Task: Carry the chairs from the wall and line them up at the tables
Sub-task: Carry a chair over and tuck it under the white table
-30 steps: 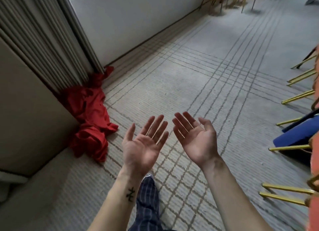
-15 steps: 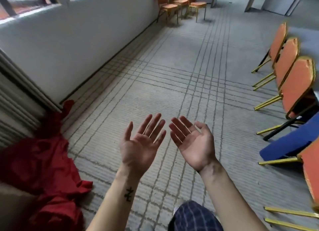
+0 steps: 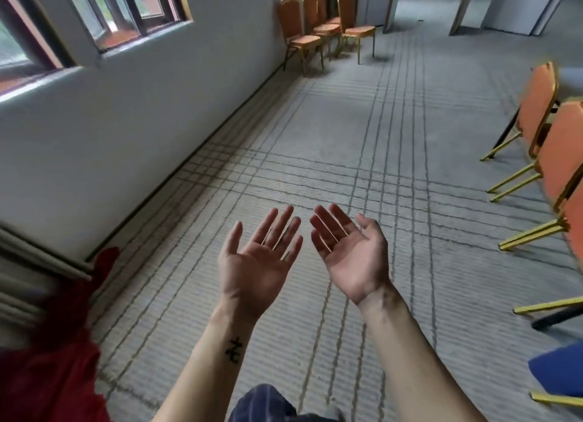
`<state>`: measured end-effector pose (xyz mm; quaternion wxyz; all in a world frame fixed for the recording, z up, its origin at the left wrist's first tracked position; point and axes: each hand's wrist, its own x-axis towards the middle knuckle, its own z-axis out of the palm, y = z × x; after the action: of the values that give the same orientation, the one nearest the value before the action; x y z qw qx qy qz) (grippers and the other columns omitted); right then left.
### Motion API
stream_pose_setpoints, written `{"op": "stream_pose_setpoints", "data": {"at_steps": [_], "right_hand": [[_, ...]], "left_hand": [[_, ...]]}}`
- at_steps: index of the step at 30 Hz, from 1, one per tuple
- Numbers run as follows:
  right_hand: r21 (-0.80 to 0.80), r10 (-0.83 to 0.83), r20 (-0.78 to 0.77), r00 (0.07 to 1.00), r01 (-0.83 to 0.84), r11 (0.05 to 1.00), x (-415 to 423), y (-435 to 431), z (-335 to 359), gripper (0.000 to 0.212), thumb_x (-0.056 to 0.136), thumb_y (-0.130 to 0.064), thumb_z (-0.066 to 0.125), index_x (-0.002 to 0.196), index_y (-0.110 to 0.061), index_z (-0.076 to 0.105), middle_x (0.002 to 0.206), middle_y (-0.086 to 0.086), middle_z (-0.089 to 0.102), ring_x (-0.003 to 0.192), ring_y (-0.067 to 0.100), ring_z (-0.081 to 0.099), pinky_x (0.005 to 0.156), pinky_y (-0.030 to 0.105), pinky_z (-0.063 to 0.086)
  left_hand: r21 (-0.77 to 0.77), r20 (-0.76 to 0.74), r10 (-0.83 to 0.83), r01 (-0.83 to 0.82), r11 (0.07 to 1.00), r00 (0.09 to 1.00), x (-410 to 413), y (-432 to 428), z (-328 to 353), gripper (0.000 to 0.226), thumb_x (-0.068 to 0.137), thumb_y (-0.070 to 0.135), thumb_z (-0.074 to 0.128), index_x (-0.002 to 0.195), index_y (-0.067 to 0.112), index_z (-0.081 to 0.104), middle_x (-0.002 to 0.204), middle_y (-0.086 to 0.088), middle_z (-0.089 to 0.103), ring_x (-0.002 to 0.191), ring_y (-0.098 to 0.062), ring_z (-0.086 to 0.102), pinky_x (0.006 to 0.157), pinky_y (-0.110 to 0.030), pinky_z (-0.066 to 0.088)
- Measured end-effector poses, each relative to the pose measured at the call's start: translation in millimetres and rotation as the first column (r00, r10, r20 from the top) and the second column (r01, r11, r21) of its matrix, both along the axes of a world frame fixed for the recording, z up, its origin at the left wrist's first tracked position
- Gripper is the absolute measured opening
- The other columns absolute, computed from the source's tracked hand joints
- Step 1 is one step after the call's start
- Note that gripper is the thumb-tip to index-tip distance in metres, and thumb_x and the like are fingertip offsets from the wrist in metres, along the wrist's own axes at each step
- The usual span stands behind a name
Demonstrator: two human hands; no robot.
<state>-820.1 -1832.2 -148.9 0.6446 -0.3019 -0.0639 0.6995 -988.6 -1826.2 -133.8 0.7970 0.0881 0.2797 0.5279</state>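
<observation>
Left hand [image 3: 258,263] and right hand [image 3: 350,254] palms up, fingers [image 3: 279,227] loose, holding nothing. Chairs [image 3: 318,33] far off at top middle, straight past the fingertips, no hand clearly nearer.

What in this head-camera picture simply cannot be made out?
All in the head view:
Orange padded chairs with gold frames by the far wall: small and overlapping, so their number is unsure.
Orange-backed gold-legged chairs at right: blurred, cut by the frame edge, seats hidden behind the backs.
Blue object, lower right: cut by the edge; its identity is unclear.
Red crumpled cloth, lower left: cut off by the edge, extent unknown.
</observation>
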Motion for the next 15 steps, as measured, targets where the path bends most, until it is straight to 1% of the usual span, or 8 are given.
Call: {"op": "stream_pose_setpoints", "data": {"at_steps": [3, 7, 8, 10, 12, 13, 15], "right_hand": [[-0.008, 0.002, -0.006, 1.000, -0.002, 1.000, 16.9, 71.6, -1.5, 0.041, 0.101, -0.035, 0.041, 0.122, -0.008, 0.063, 0.129, 0.018, 0.068, 0.111, 0.028, 0.069, 0.101, 0.039, 0.046], [-0.043, -0.001, -0.054, 0.999, -0.001, 0.999, 28.0, 173.4, -24.4, 0.039, 0.100, -0.033, 0.043, 0.120, -0.007, 0.062, 0.128, 0.019, 0.068, 0.111, 0.029, 0.068, 0.102, 0.037, 0.045], [-0.046, -0.004, -0.038, 0.999, 0.002, 0.999, 31.9, 212.0, -33.5, 0.038, 0.099, -0.033, 0.044, 0.120, -0.007, 0.062, 0.127, 0.020, 0.068, 0.111, 0.029, 0.068, 0.101, 0.037, 0.045], [-0.056, -0.026, -0.027, 0.999, 0.025, 0.998, 38.2, 263.3, -38.6, 0.038, 0.099, -0.033, 0.043, 0.119, -0.007, 0.062, 0.128, 0.019, 0.068, 0.110, 0.029, 0.068, 0.101, 0.038, 0.045], [-0.046, -0.028, -0.009, 1.000, 0.028, 0.999, 45.3, 321.0, -36.8, 0.038, 0.100, -0.034, 0.043, 0.119, -0.008, 0.062, 0.129, 0.018, 0.067, 0.111, 0.030, 0.068, 0.100, 0.039, 0.045], [-0.064, -0.050, 0.000, 0.999, 0.050, 0.997, 50.2, 358.5, -32.9, 0.038, 0.100, -0.034, 0.043, 0.120, -0.008, 0.062, 0.130, 0.019, 0.067, 0.112, 0.030, 0.067, 0.100, 0.039, 0.046], [-0.068, -0.084, 0.024, 0.996, 0.085, 0.994, 59.3, 405.5, -21.4, 0.038, 0.100, -0.034, 0.044, 0.121, -0.008, 0.061, 0.131, 0.019, 0.066, 0.113, 0.031, 0.067, 0.099, 0.038, 0.047]], "left_hand": [[-0.024, 0.028, 0.003, -0.002, 1.000, 1.000, 23.6, 71.6, -4.5, 0.063, 0.102, 0.048, 0.040, 0.146, 0.004, 0.049, 0.142, -0.019, 0.060, 0.131, -0.037, 0.058, 0.117, -0.048, 0.035], [-0.065, 0.078, -0.034, 0.040, 0.997, 0.996, 41.4, 175.9, -25.2, 0.063, 0.103, 0.047, 0.042, 0.147, 0.001, 0.047, 0.143, -0.022, 0.058, 0.133, -0.040, 0.055, 0.119, -0.050, 0.032], [-0.065, 0.051, -0.040, 0.043, 0.997, 0.998, 44.9, 215.3, -33.8, 0.064, 0.102, 0.047, 0.042, 0.147, 0.002, 0.047, 0.143, -0.022, 0.058, 0.133, -0.040, 0.055, 0.119, -0.050, 0.033], [-0.072, 0.056, -0.057, 0.061, 0.996, 0.997, 49.2, 270.9, -41.3, 0.064, 0.102, 0.048, 0.041, 0.147, 0.003, 0.048, 0.143, -0.020, 0.058, 0.132, -0.038, 0.057, 0.116, -0.049, 0.036], [-0.061, 0.072, -0.068, 0.072, 0.996, 0.995, 51.9, 332.1, -43.1, 0.064, 0.101, 0.048, 0.040, 0.147, 0.004, 0.048, 0.143, -0.019, 0.059, 0.132, -0.036, 0.057, 0.115, -0.047, 0.036], [-0.067, 0.065, -0.096, 0.101, 0.993, 0.993, 54.6, 372.9, -41.3, 0.064, 0.101, 0.048, 0.039, 0.147, 0.005, 0.048, 0.143, -0.018, 0.059, 0.132, -0.035, 0.058, 0.116, -0.047, 0.035], [-0.067, 0.052, -0.101, 0.105, 0.992, 0.994, 58.9, 426.9, -34.4, 0.063, 0.102, 0.048, 0.038, 0.147, 0.005, 0.048, 0.142, -0.018, 0.060, 0.131, -0.035, 0.058, 0.117, -0.047, 0.034]]}}
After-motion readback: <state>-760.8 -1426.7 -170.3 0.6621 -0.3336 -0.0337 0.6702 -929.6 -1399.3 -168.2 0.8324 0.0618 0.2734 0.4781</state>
